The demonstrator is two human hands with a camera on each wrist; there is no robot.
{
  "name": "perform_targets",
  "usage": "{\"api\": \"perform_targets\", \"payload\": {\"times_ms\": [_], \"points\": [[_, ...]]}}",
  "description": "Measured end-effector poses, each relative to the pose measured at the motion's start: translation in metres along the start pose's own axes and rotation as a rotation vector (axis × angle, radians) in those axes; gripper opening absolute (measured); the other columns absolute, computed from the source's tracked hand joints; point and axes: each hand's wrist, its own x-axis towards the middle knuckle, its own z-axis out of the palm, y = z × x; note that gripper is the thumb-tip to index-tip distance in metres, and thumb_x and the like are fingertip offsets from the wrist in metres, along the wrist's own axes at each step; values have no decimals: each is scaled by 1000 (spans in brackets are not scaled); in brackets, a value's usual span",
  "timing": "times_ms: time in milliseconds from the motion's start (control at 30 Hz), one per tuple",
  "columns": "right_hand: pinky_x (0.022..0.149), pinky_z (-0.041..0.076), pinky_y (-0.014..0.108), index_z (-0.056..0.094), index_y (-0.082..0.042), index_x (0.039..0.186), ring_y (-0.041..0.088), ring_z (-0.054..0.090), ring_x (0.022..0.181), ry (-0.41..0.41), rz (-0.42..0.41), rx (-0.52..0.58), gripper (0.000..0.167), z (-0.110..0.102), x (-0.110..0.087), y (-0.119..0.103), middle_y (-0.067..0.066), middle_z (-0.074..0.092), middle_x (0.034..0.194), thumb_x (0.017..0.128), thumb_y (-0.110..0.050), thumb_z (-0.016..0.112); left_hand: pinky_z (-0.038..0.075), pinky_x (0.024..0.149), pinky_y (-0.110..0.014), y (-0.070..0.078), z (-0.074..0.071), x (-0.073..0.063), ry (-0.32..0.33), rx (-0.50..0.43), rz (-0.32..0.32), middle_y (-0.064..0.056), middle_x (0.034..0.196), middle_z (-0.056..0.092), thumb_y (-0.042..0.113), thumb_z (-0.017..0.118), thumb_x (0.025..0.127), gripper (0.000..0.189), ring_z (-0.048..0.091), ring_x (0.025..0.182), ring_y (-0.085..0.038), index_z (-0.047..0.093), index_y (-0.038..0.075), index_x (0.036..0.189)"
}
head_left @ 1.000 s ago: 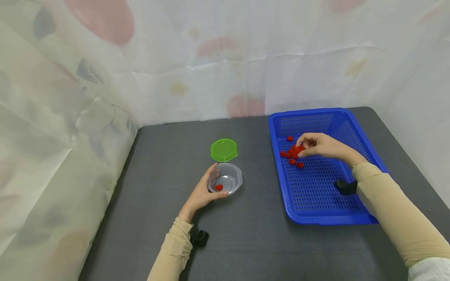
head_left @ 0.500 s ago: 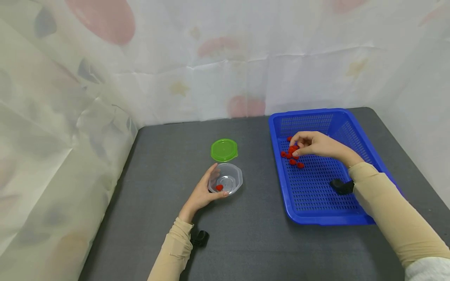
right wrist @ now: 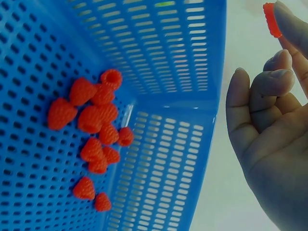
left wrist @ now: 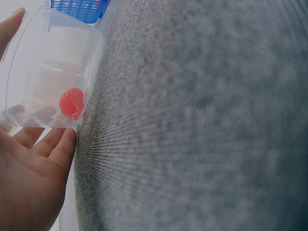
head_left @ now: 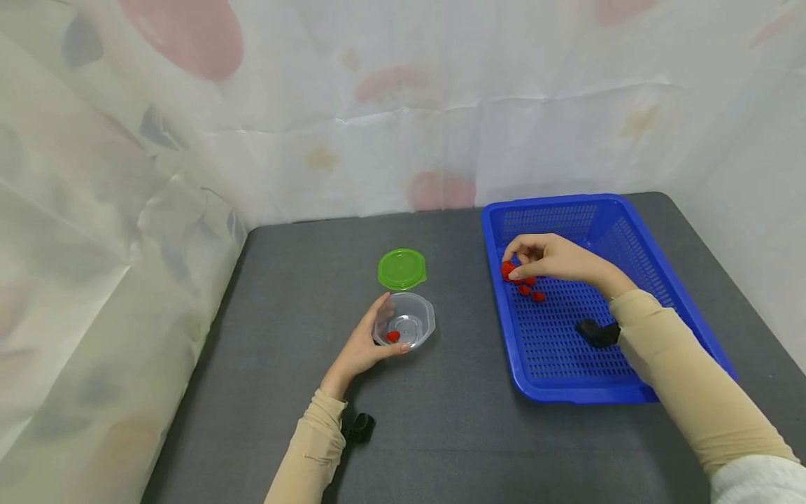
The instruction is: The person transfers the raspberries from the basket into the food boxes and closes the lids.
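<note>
A clear plastic tub [head_left: 417, 311] stands on the dark tabletop with one raspberry [left wrist: 72, 103] at its bottom. My left hand [head_left: 359, 353] grips the tub from its left side, thumb and fingers around the wall. Over the left part of a blue basket [head_left: 554, 397], my right hand [head_left: 560, 262] pinches a raspberry [right wrist: 271, 20] between thumb and forefinger. Several more raspberries [right wrist: 91, 119] lie in a loose group on the basket floor, partly covered by the right hand in the head view.
A green lid [head_left: 401, 269] lies flat just behind the tub. The grey table [head_left: 460, 448] is bounded by a patterned white sheet [head_left: 378, 140] at the back and sides. A black wrist mount sits on each forearm.
My right hand has moved left with a raspberry between its fingers, toward the basket's left wall. My left hand and the tub have stayed still.
</note>
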Motion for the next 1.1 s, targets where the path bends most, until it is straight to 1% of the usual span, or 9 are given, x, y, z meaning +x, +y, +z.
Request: {"api": "perform_targets", "payload": {"times_ms": [133, 233, 367, 600, 700, 833, 967, 1100], "points": [[55, 38, 27, 60, -12, 104, 11, 42, 60, -7, -4, 10, 27, 2, 3, -6, 2, 45, 78, 84, -26, 69, 30, 110, -50, 0, 0, 0, 1, 5, -3, -6, 143, 43, 30, 83, 68, 101, 39, 134, -23, 21, 29, 148], [53, 38, 27, 60, -12, 104, 12, 41, 60, -14, -19, 13, 26, 4, 5, -11, 2, 44, 78, 84, -27, 69, 30, 110, -50, 0, 0, 0, -1, 2, 0, -7, 143, 43, 29, 83, 68, 101, 39, 134, -23, 21, 28, 148], [53, 38, 27, 60, -12, 104, 12, 41, 60, -21, -44, 24, 26, 5, 7, -16, 3, 44, 79, 84, -25, 69, 30, 110, -49, 1, 0, 1, 0, -3, -14, -6, 142, 43, 28, 84, 68, 101, 40, 133, -22, 21, 30, 147], [57, 40, 28, 62, -15, 103, 18, 45, 63, -19, -48, 35, 23, 9, 8, -24, 4, 46, 79, 84, -24, 70, 30, 109, -49, 2, 0, 2, -8, 6, -16, -6, 142, 43, 30, 84, 67, 102, 40, 133, -22, 21, 29, 148], [58, 41, 28, 63, -17, 103, 17, 46, 64, -18, -48, 39, 23, 11, 9, -27, 4, 47, 80, 83, -25, 70, 31, 109, -49, 2, 0, 1, -6, 2, -21, -5, 142, 43, 30, 84, 68, 102, 40, 133, -22, 21, 29, 148], [56, 39, 27, 63, -17, 103, 13, 44, 63, -23, -62, 35, 24, 14, 12, -32, 4, 47, 81, 83, -25, 71, 31, 109, -49, 1, 0, 1, -2, 6, -19, -5, 143, 43, 30, 83, 68, 102, 40, 133, -22, 21, 27, 148], [56, 38, 26, 63, -17, 103, 12, 44, 65, -35, -72, 36, 24, 16, 16, -37, 4, 47, 82, 83, -27, 71, 30, 110, -49, 0, 0, 0, -2, 8, -20, -4, 143, 42, 31, 83, 68, 102, 40, 134, -21, 21, 27, 148], [56, 37, 26, 62, -16, 104, 12, 41, 62, -48, -96, 38, 24, 17, 21, -42, 4, 46, 81, 84, -25, 70, 30, 110, -49, 1, 1, 0, -3, -5, -20, -4, 144, 42, 30, 83, 68, 102, 39, 134, -22, 21, 26, 148]]}}
